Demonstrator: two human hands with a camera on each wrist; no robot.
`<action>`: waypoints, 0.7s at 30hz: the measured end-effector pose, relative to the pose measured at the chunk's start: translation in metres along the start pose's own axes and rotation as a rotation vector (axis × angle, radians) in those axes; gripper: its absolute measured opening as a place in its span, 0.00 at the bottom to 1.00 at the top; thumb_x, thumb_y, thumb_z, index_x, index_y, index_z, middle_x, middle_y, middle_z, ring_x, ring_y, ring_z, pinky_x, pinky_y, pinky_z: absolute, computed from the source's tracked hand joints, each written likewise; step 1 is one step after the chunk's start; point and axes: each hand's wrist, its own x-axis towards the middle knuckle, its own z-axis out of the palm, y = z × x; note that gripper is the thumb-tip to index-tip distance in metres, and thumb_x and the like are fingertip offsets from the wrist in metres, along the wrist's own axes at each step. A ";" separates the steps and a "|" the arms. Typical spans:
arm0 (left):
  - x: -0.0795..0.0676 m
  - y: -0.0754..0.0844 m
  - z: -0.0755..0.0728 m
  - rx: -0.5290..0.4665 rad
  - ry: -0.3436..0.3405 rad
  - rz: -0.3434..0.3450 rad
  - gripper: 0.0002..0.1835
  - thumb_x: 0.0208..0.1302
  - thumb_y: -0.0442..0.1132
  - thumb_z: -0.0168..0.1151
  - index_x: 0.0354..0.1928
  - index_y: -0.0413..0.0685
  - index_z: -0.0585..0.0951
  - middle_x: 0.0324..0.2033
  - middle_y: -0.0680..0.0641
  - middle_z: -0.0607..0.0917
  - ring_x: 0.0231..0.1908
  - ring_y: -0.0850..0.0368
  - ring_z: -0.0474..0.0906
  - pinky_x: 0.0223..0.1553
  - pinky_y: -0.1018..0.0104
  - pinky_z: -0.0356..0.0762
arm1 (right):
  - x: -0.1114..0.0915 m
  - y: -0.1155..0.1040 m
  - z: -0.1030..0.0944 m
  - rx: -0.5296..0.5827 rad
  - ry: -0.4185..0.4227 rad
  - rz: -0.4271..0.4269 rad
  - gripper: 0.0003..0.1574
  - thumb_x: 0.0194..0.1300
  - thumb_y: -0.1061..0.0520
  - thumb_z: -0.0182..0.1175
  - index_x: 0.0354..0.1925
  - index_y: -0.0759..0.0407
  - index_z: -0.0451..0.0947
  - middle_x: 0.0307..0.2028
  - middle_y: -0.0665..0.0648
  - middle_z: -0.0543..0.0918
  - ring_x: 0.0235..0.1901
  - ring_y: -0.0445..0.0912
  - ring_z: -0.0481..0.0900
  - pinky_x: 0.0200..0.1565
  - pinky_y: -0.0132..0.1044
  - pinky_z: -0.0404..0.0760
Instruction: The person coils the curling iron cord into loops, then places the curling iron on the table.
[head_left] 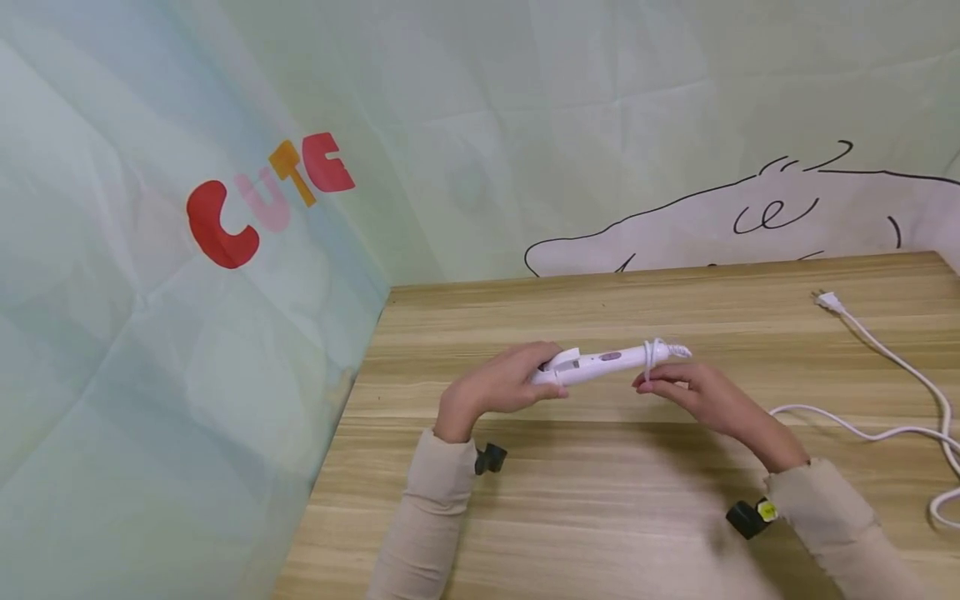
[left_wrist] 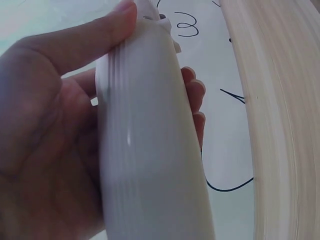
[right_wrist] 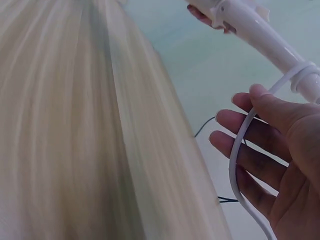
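Note:
A white curling iron (head_left: 600,365) is held above the wooden table, lying nearly level across the head view. My left hand (head_left: 502,379) grips its left end, next to the raised lever; in the left wrist view the thumb lies along the ridged white casing (left_wrist: 150,135) and fingertips show past the far side. At the other end, the white cord (right_wrist: 233,165) loops round the handle. Thumb and fingers of my right hand (head_left: 705,396) pinch this cord just below the handle. The right wrist view shows the cord crossing in front of the other fingers.
On the right side of the wooden table (head_left: 600,500), the rest of the power cord (head_left: 907,367) lies in loose curves. Its two-pin plug (head_left: 828,301) rests near the back edge. Printed cloth (head_left: 465,167) hangs behind and to the left.

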 end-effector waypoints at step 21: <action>-0.009 0.016 0.001 0.049 -0.104 0.017 0.16 0.63 0.48 0.64 0.49 0.49 0.75 0.39 0.54 0.77 0.37 0.61 0.72 0.41 0.70 0.69 | 0.009 -0.008 -0.036 -0.331 -0.008 -0.066 0.10 0.60 0.62 0.64 0.42 0.57 0.84 0.38 0.52 0.87 0.39 0.48 0.84 0.41 0.48 0.79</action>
